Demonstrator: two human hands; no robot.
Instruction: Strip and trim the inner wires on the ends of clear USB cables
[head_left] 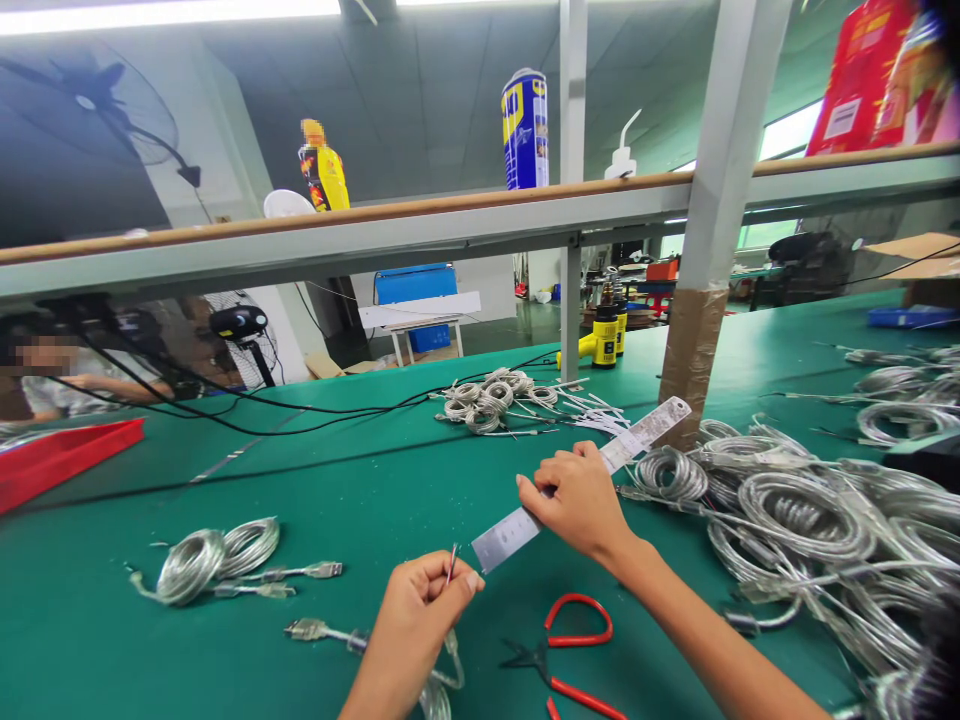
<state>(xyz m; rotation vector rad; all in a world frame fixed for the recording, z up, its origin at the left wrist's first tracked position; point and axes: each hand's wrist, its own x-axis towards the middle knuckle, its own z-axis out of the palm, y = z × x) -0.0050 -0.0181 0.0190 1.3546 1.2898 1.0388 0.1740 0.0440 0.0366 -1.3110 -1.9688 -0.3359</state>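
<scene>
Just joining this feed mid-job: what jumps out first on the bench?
The two hands at centre: the right hand holds a steel ruler slanted over the green table, while the left hand pinches a thin wire end beside its near end. To the right sprawls a big heap of coiled clear cables; red-handled snips lie between the forearms.

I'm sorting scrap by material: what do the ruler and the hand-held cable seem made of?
Ruler: likely thin steel, matte grey sheen with printed scale. Cable: seemingly clear glossy plastic over silvery braid; it glints like the coils nearby.
</scene>
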